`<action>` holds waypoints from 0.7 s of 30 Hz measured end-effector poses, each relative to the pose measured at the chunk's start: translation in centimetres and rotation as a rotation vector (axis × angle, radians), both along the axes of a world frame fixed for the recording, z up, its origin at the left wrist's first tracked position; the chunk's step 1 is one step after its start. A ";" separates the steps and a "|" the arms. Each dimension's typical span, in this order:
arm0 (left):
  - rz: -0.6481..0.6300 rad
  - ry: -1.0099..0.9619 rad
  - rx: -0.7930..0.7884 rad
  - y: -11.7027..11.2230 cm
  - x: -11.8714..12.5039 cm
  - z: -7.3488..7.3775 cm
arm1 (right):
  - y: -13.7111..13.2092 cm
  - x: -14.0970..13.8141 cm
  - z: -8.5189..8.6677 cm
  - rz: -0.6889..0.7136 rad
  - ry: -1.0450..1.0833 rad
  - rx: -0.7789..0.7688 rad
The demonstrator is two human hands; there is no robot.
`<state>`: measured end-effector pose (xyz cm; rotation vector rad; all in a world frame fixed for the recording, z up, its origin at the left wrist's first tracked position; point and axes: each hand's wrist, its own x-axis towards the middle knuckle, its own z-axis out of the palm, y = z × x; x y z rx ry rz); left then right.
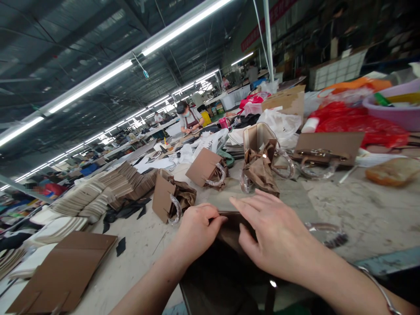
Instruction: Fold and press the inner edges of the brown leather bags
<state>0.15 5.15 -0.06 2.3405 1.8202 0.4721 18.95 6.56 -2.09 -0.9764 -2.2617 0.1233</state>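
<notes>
Brown, leather-like bag (pixel 231 232), head view: from my remote seat I find it low centre, at the near edge of the surface (pixel 141 256), its rim (pixel 235 213) between both hands, presumably to steady it. Left hand (pixel 198 227) pinches the rim, thumb against curled fingers. Right hand (pixel 275 234) spreads over it, thumb apart, forearm slanting in. Other bags (pixel 162 199) sit beyond, handles (pixel 177 210) film-wrapped, likely against scuffs.

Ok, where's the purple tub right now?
The purple tub is at the head view's right edge, beside the red plastic and beyond the right hand.
</notes>
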 end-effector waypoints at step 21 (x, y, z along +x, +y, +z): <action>-0.035 -0.227 -0.119 -1.3 -2.1 2.2 | 2.0 0.8 -1.0 -0.089 -0.151 0.089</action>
